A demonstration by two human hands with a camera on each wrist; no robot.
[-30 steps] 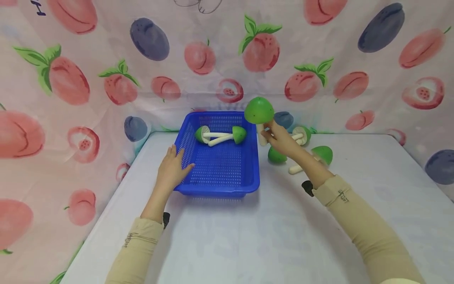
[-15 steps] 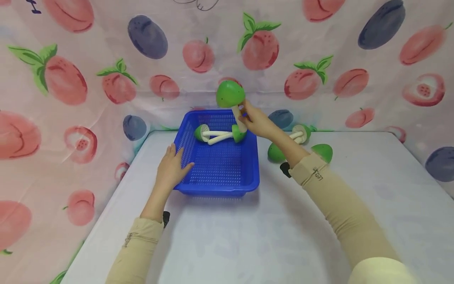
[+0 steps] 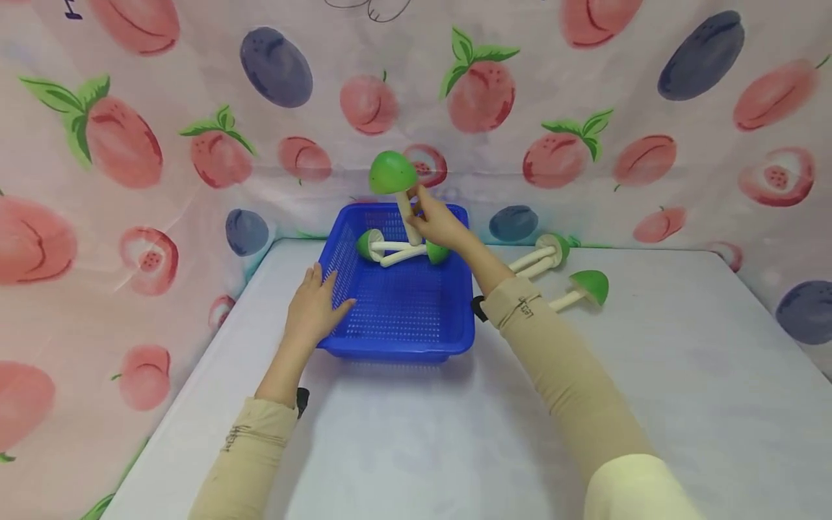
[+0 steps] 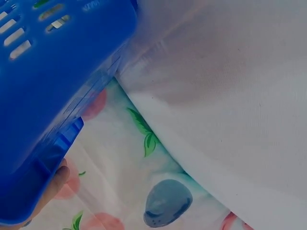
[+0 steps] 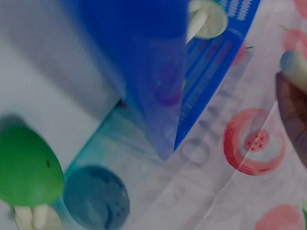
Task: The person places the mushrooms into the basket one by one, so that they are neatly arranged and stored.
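Note:
My right hand [image 3: 442, 220] pinches the stem of a green-capped toy mushroom [image 3: 393, 173], held upright over the back of a blue plastic basket [image 3: 396, 347]. In the right wrist view, only part of that hand [image 5: 293, 112] and the pale stem end [image 5: 296, 69] show at the right edge. Two more mushrooms lie in the basket, their caps on opposite sides: one left [image 3: 370, 245], one right [image 3: 438, 253]. My left hand [image 3: 312, 310] rests on the basket's left rim with fingers spread. A fingertip [image 4: 61, 175] appears beside the rim in the left wrist view.
Right of the basket, mushrooms lie on the white table [image 3: 403, 433]: one with its cap underside showing [image 3: 552, 250], another nearer [image 3: 590, 287]. My right forearm hides part of this group. A fruit-print cloth [image 3: 364, 173] hangs behind the table.
My right hand has carried the mushroom leftward from beside the basket's right rim to over its back part. The left hand has stayed on the rim.

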